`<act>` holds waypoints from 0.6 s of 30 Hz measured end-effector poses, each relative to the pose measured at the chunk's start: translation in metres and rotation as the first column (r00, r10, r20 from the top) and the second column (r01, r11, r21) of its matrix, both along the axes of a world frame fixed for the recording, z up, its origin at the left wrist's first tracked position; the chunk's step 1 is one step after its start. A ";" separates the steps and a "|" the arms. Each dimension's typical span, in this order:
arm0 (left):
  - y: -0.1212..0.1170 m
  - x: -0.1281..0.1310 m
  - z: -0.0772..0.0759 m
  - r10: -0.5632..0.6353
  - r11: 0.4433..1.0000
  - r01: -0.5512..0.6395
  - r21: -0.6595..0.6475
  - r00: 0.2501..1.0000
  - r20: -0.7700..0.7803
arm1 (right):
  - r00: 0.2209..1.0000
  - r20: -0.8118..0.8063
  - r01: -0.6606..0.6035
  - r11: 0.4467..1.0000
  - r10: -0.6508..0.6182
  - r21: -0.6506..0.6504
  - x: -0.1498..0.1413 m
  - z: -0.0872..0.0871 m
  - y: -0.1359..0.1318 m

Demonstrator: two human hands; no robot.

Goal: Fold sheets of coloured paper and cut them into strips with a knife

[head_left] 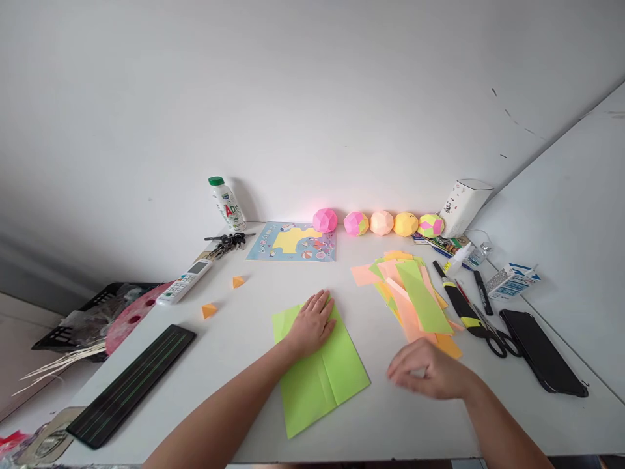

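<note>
A light green sheet of paper point(312, 384) lies on the table, with crease lines across its middle. My left hand point(312, 324) rests flat on its upper half, fingers stretched out and pressing the paper down. To the right of the sheet, my right hand point(430, 370) hovers with fingers loosely bent and slightly blurred; no object shows in it. Just beyond that hand is a loose pile of coloured paper strips point(424, 296) in green, peach and orange. Scissors point(500, 340) and a black and yellow utility knife point(461, 303) lie right of the pile.
Several faceted paper balls point(381, 223) line the wall beside a puzzle-shaped card point(293, 242). Left are a bottle point(228, 207), keys point(227, 244), a remote point(184, 281), two orange paper pieces point(209, 311) and a black strip point(131, 384). A phone point(543, 352) lies right.
</note>
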State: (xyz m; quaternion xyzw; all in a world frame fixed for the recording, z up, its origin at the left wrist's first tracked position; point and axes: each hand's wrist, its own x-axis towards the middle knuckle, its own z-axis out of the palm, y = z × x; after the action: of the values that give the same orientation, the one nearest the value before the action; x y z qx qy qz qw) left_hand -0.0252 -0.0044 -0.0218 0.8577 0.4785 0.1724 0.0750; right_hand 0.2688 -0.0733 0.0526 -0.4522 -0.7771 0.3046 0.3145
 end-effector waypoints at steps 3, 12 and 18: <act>0.002 -0.004 0.002 0.022 0.999 -0.022 0.035 1.000 0.002 | 0.949 0.102 0.279 0.945 -0.298 0.168 0.031 0.006 0.021; 0.014 -0.013 0.003 -0.047 0.983 0.045 0.180 0.999 0.005 | 0.376 0.689 0.493 0.764 -0.619 0.417 0.077 -0.021 0.059; -0.004 -0.002 0.003 0.027 0.996 -0.015 0.084 0.989 -0.146 | 0.292 0.708 0.549 0.719 -0.643 0.426 0.072 -0.018 0.062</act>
State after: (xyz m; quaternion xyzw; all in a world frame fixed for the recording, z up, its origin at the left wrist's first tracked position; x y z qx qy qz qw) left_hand -0.0277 -0.0083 -0.0191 0.8653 0.4843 0.1290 0.0022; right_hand 0.3412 -0.0112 0.0344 -0.7770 -0.6169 -0.1219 0.0271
